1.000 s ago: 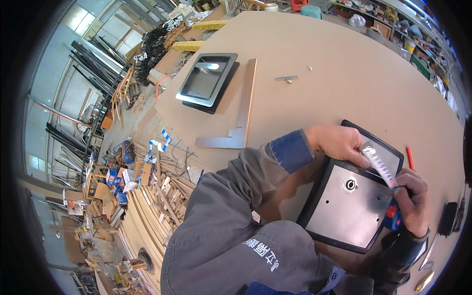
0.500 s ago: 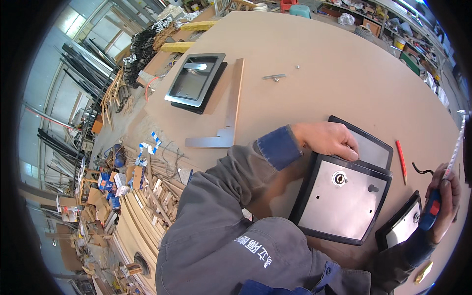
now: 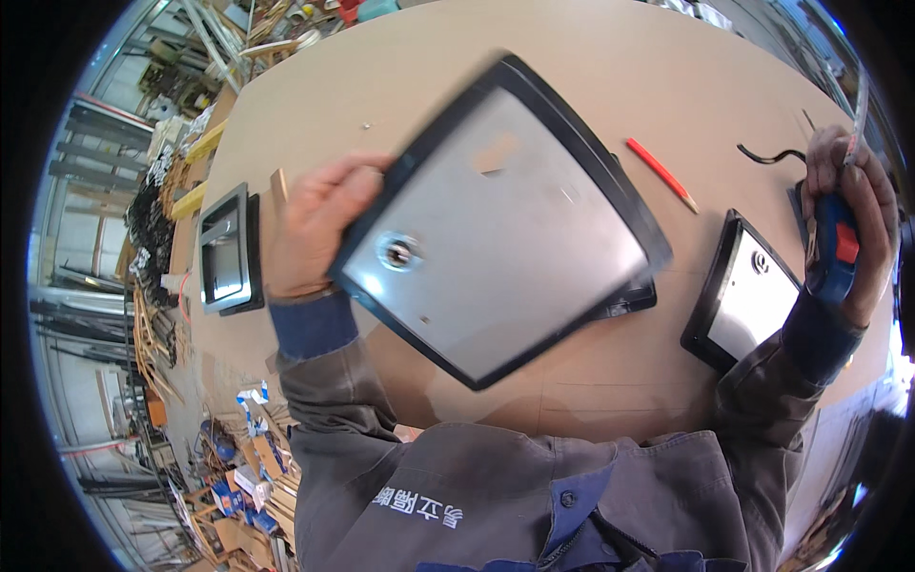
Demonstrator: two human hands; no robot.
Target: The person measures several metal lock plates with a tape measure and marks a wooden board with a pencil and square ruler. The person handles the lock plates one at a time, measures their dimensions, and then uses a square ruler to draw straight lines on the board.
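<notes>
My left hand (image 3: pixel 319 224) grips the left edge of a black-framed metal panel (image 3: pixel 524 248) with a round fitting near its left corner. The panel is tilted up off the table and slightly blurred. Beneath it, a corner of another black-framed piece (image 3: pixel 631 299) shows; the rest is hidden. Closed around a blue tape measure (image 3: pixel 831 262) with a red button, my right hand (image 3: pixel 872 205) is at the right. The tape's pale blade (image 3: pixel 861 110) sticks out upward past my fingers. Close to that forearm lies a smaller black-framed metal panel (image 3: pixel 758 303) with a round fitting.
The brown tabletop (image 3: pixel 381 71) carries a red pencil (image 3: pixel 660 173) and a bent black cord (image 3: pixel 770 155). A grey-rimmed recessed tray (image 3: pixel 226 253) rests at the left. Boxes and wood strips (image 3: pixel 253 486) are piled on the floor beyond the left edge.
My left hand has lifted the large panel off the piece beneath and turned it, now holding it by its left side. My right hand still holds the tape measure. The view has swung round.
</notes>
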